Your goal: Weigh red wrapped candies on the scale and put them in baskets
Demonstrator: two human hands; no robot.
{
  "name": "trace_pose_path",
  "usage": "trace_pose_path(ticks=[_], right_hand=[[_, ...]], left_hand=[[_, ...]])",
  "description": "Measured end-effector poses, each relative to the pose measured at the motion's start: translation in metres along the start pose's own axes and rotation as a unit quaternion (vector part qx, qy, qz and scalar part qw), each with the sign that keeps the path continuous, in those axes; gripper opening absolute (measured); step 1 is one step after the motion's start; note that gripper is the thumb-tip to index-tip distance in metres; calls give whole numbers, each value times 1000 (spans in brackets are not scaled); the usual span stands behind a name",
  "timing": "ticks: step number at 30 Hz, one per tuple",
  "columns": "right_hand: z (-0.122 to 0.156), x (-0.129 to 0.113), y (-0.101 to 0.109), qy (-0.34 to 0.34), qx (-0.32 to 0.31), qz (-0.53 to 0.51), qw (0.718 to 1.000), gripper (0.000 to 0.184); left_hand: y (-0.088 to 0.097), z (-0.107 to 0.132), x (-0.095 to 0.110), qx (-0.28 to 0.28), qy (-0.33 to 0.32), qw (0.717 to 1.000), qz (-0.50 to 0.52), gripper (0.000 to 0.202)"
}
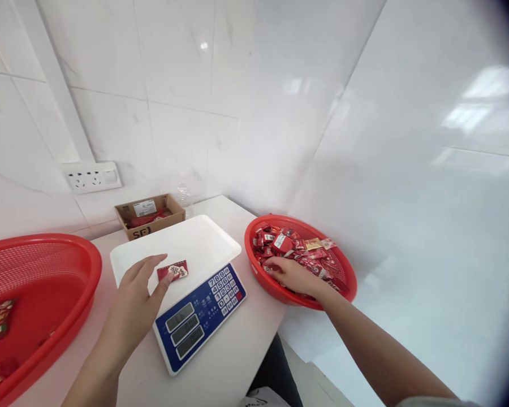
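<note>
A red packet with white-backed lettering lies at the near side of the white pan of the scale, right at the tips of the left hand. The left grip is spread: the thumb overlaps the packet's near edge, while the forefinger reaches toward its far-left corner, a gap showing between the 2. Whether the thumb presses on it I cannot tell. The left forearm rises from the bottom edge, palm turned down.

The right arm stretches out over the rim of the right basket, wrist low, the right hand bent down among wrapped packets. Its fingertips are partly hidden, so I cannot tell whether that grip is pinching anything.

The left basket stands beside the scale on the tabletop, with a few packets inside. A cardboard box sits behind the pan.
</note>
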State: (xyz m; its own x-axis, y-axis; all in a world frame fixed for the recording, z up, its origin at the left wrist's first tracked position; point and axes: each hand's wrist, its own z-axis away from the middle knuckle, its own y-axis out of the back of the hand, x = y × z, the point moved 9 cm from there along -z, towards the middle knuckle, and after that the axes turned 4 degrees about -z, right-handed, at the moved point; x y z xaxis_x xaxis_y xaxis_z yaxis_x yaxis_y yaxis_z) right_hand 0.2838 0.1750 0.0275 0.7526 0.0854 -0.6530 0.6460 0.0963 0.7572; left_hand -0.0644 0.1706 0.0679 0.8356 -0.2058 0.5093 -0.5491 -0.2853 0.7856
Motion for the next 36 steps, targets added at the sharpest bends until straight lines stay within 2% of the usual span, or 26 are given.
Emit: trace_pose_path(ticks=[3, 6, 13, 20, 23, 28, 36], right_hand=[[-8, 20, -10, -24, -77, 45, 996, 45], [-15, 31, -17, -47, -96, 79, 991, 57], [-19, 25, -25, -21, -92, 94, 991, 33], [-20, 16, -6, 8, -104, 98, 990, 19], [-21, 14, 9, 12, -69, 94, 993, 17], [-24, 9, 41, 9, 42, 96, 994, 17], [-26, 13, 80, -46, 161, 123, 978, 18]], left_hand=[[-7, 3, 8, -17, -24, 999, 27, 45], [-11, 4, 11, -30, -38, 998, 28, 43], [-10, 6, 14, -40, -27, 998, 44, 45], [-6, 6, 14, -44, -16, 998, 50, 45], [-5, 2, 7, -52, -4, 998, 46, 48], [-3, -1, -4, -53, 14, 998, 39, 54], [-1, 2, 0, -67, 20, 997, 39, 55]])
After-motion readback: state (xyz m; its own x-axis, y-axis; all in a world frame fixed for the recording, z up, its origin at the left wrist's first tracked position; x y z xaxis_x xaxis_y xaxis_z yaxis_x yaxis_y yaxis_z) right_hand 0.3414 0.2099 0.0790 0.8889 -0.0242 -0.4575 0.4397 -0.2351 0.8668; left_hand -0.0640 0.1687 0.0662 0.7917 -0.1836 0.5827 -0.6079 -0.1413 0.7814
